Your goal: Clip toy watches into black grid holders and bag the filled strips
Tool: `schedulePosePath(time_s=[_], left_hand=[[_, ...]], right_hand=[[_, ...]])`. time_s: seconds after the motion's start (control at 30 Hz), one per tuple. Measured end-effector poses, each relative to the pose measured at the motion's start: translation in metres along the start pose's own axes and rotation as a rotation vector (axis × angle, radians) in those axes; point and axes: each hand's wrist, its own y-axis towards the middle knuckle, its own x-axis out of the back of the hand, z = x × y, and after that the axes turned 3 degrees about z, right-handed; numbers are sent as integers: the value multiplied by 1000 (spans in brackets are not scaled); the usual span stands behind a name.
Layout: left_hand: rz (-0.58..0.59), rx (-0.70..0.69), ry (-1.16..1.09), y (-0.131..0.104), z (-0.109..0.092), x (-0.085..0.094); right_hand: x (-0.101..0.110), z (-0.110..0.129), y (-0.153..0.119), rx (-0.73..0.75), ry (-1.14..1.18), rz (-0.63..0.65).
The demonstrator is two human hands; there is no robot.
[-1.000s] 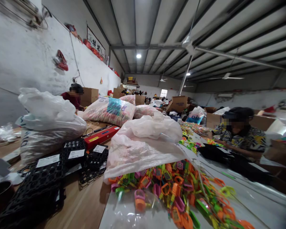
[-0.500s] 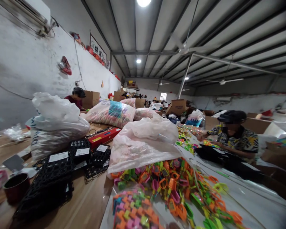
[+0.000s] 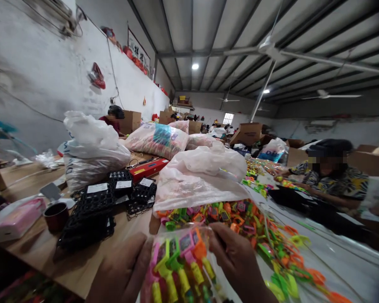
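Observation:
Between my hands is a clear plastic bag (image 3: 180, 265) of small toys with pink, green and orange square frames and yellow stems. My left hand (image 3: 123, 269) is closed along the bag's left edge, thumb uppermost. At the upper right edge, my right hand (image 3: 236, 256) pinches the bag, its fingers curled. Just beyond, a heap of similar bright plastic toys (image 3: 221, 212) spills from a big white sack (image 3: 202, 172) and spreads right across the pale tabletop. The bag's lower end runs out of view.
Black plastic trays (image 3: 94, 206) with white labels lie stacked at left, near a dark red mug (image 3: 56, 216) and a pink pack (image 3: 22, 219). Behind are a red box (image 3: 148, 168) and a full white sack (image 3: 96, 160). A co-worker (image 3: 331, 176) sits at right by black items (image 3: 290, 202).
Both my hands have come into view, holding the bag of toys. A bag of cross-shaped pieces at the front no longer shows. The view has turned left and tipped down.

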Motion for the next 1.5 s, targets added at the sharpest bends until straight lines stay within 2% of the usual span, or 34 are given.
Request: schedulePosePath(time_s=[0.1, 0.23, 0.4, 0.53, 0.63, 0.73, 0.8, 0.87, 1.03, 1.13, 1.27, 1.4, 1.5], left_hand=[[-27, 30, 55, 1, 1, 10], [-70, 63, 172, 9, 2, 26], [40, 151, 298, 25, 23, 29], [108, 249, 291, 27, 40, 15], [153, 335, 292, 24, 38, -3], [151, 233, 292, 21, 26, -26], [256, 119, 255, 19, 17, -42], [359, 71, 276, 16, 10, -56], [425, -41, 361, 11, -2, -81], [535, -103, 330, 11, -8, -91], [584, -98, 376, 13, -12, -97], [617, -95, 409, 17, -13, -99], [617, -107, 444, 18, -19, -101]], right_hand=[[-2, 4, 4, -39, 23, 32], [-2, 7, 14, -70, 2, 7], [-22, -5, 24, -53, -19, 51], [-44, -15, 18, -154, 31, 43], [-57, -18, 7, -197, 88, 93], [-64, -18, -4, -257, 157, 142], [-63, -16, -10, -314, 193, 148], [-60, -16, -15, -327, 212, 146], [-48, -28, -27, -109, 145, 212], [-43, -43, -37, -47, 71, 268], [-38, -56, -70, -79, -96, 362], [-33, -52, -113, -62, -128, 529], [-33, -44, -135, -66, -139, 478]])
